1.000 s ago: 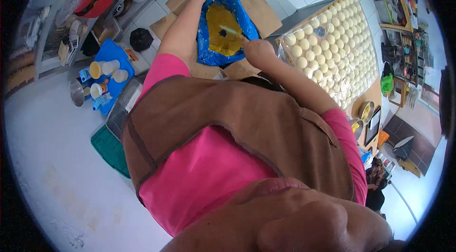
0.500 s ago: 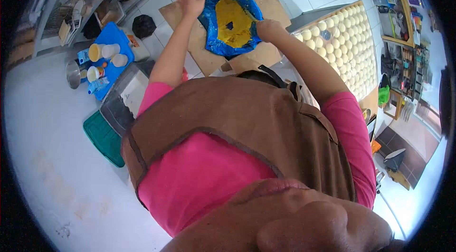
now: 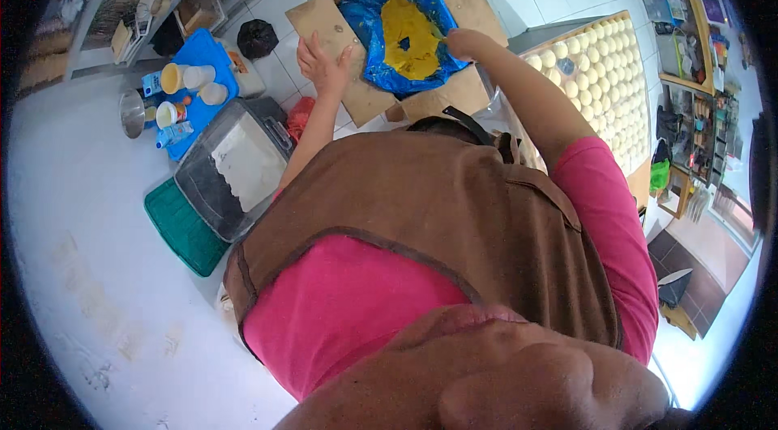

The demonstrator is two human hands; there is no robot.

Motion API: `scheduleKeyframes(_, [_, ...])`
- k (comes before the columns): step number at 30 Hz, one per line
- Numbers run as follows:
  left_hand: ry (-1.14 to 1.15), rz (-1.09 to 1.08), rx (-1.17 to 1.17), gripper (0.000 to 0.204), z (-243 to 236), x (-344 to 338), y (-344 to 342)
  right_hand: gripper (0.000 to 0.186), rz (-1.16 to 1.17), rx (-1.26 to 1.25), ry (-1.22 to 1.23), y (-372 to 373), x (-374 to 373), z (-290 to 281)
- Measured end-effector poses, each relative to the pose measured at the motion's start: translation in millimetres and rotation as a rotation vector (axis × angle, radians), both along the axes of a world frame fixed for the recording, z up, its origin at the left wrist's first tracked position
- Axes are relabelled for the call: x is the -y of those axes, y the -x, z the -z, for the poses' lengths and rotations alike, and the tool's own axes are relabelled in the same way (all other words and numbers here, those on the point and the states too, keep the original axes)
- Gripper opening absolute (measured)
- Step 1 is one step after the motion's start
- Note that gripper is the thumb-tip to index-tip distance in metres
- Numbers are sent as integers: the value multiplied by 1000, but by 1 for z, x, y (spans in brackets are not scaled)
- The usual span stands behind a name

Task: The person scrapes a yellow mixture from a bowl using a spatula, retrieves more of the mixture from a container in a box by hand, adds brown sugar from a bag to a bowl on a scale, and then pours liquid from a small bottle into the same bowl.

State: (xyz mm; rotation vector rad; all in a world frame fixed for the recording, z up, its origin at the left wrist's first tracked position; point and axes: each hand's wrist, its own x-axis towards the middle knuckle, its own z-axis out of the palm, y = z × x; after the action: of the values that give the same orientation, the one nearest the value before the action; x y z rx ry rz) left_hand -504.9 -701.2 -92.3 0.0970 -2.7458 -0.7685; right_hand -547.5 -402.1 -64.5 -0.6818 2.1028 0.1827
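Observation:
A cardboard box point(image 3: 478, 4) with its flaps folded out stands ahead of me on the floor, lined with a blue plastic bag point(image 3: 369, 8). Inside the bag lies a yellow, paste-like mass point(image 3: 408, 17), with a small blue patch showing near its middle. My left hand point(image 3: 324, 69) is open, fingers apart, over the box's left flap and apart from the bag. At the bag's right rim my right hand point(image 3: 470, 45) is closed, seemingly pinching the plastic; its fingertips are partly hidden.
To the right, a tray point(image 3: 531, 53) carries rows of pale round balls. On the left are a blue lid point(image 3: 219, 65) with jars and cartons, a clear bin point(image 3: 194, 179), a green lid point(image 3: 182, 227) and a black bag point(image 3: 257, 38). Shelves point(image 3: 689, 17) line the far right.
My left hand has come off the bag's left edge and moved down and left over the flap. The right hand stays at the right rim. The view has shifted slightly.

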Motion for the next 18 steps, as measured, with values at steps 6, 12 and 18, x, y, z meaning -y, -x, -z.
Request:
scheduleKeyframes(6, [-79,-23,45,84,0,-4,0,10,-527,44,-58,9,2,-21])
scheduleKeyframes(12, [-99,-4,17,82,15,0,4,15,-259,174,-118,13,-17,-4])
scheduleKeyframes(18, [-143,-7,34,80,9,-3,4,32,-325,182,-79,1,-52,58])
